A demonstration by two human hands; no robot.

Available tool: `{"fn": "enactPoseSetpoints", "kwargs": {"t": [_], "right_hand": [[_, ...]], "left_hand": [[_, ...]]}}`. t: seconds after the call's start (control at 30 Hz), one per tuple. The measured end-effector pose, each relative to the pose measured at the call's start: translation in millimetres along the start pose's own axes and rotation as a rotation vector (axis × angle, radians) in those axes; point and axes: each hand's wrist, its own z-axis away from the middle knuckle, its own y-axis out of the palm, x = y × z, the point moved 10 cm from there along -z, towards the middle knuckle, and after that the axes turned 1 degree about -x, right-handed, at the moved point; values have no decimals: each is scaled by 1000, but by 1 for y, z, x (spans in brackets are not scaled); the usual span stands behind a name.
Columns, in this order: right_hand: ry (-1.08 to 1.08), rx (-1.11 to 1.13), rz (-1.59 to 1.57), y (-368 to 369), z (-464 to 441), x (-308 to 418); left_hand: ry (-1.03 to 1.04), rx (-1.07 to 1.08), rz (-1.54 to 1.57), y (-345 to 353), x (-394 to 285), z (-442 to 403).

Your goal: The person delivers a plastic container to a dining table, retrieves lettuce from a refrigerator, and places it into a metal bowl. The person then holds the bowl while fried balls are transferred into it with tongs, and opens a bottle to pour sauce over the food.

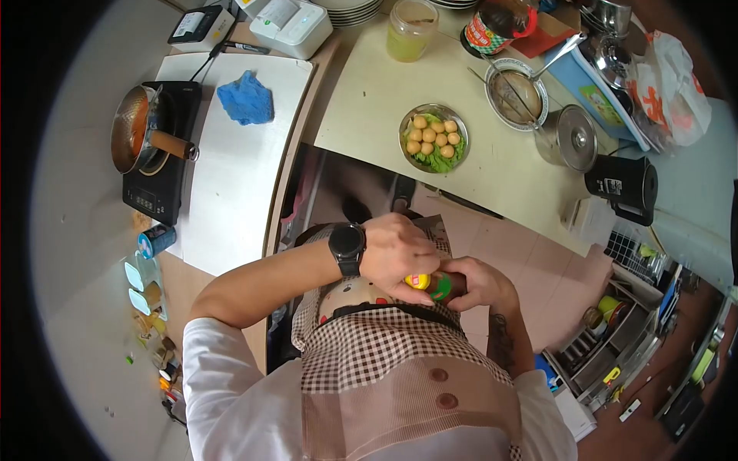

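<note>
Close to my apron, both hands are on a small dark brown bottle [443, 287] with green on its label. My left hand [393, 250], with a black watch at the wrist, has its fingers closed round the bottle's yellow cap [417, 281]. The bottle's body lies in the grip of my right hand [483, 283]. It is held sideways, the cap toward the left. Fingers hide part of the bottle, and I cannot tell whether the cap is loose. Beyond my hands, a metal plate [407, 154] on the table bears several round golden balls [432, 137] over green lettuce [443, 161].
On the left, a pan [125, 138] with reddish contents sits on an induction cooker [154, 192], near a blue cloth [246, 98]. The cream table [354, 115] carries a jar [407, 38], a bowl with a ladle [515, 92], a lidded steel pot [569, 138] and a black kettle [624, 187].
</note>
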Motion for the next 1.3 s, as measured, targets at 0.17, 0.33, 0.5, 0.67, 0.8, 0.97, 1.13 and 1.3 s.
{"fn": "enactPoseSetpoints", "kwargs": {"t": [0.17, 0.33, 0.5, 0.67, 0.8, 0.97, 1.13, 1.3], "right_hand": [[-2, -217, -119, -14, -2, 0], [-63, -390, 347, -49, 7, -7], [19, -570, 602, -94, 24, -15], [226, -498, 996, -147, 0, 2], [413, -250, 1289, -157, -51, 14], [440, -39, 1524, -143, -97, 7], [505, 124, 1732, -127, -114, 14], [567, 177, 1829, -119, -121, 20]], "left_hand": [[-188, 2, -81, 8, 21, 7], [-705, -18, -46, 24, 73, 24], [-1289, -474, 277, 15, 144, 82], [-1387, -906, 385, 10, 140, 140], [-1496, -920, 405, 57, 116, 185], [-1637, -1004, 490, 120, 87, 249], [-1690, -1161, 538, 154, 64, 303], [-1694, -1201, 493, 158, 52, 332]]}}
